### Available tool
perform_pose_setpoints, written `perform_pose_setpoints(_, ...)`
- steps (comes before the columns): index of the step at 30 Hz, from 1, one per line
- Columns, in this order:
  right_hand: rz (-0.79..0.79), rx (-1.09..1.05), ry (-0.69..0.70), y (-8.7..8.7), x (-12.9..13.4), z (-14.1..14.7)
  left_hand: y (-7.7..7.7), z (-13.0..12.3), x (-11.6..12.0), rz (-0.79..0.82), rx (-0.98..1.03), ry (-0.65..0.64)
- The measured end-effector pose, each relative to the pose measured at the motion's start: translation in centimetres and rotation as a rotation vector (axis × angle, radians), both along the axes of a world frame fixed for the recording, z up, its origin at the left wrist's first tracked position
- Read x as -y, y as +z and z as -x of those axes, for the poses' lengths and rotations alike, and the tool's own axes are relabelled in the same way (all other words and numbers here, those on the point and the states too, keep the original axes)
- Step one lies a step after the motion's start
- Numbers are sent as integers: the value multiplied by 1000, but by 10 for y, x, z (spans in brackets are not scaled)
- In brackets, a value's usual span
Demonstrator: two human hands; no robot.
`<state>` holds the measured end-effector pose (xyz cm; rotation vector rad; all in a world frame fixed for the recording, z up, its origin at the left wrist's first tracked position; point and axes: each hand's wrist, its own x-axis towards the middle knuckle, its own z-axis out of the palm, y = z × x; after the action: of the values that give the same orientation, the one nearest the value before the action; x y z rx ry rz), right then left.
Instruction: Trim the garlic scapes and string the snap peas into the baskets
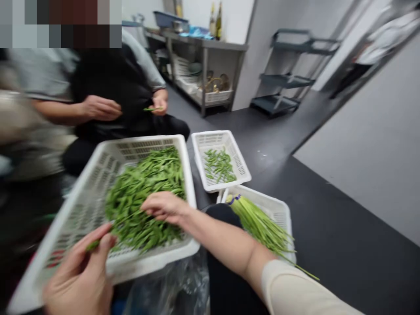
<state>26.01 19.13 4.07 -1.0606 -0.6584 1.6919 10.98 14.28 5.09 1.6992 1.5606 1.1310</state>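
A large white plastic basket (192, 175) holds a heap of flat green pea-like pods (147, 179). At its near left side, my left hand (83, 267) is closed, with a green pod (93, 246) between thumb and fingers. My right hand (167, 208) reaches across the near part of the heap with its fingers pinched together. A thin green line seems to run between both hands, but whether it is a strand or part of the heap is unclear. What the right fingertips hold is hidden.
A smaller white basket (244, 170) with some pods (220, 165) stands on the floor. Another basket (285, 214) carries long green stalks (259, 218) tied in a bundle. Opposite me sits a person (101, 83) holding a pod. Behind are a steel table (226, 43) and a trolley (288, 81).
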Motion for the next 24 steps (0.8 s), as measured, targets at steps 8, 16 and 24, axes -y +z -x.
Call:
perform_pose_setpoints(8,-24,-49,70,5,15,4,5,5,10,-264,99,99)
perform_pose_setpoints(16,-218,336,236,10,24,12,-6,8,9,-134,50,-112)
perform_pose_setpoints(24,-691,838,344,9,28,11,1,2,-26,289,406,-3)
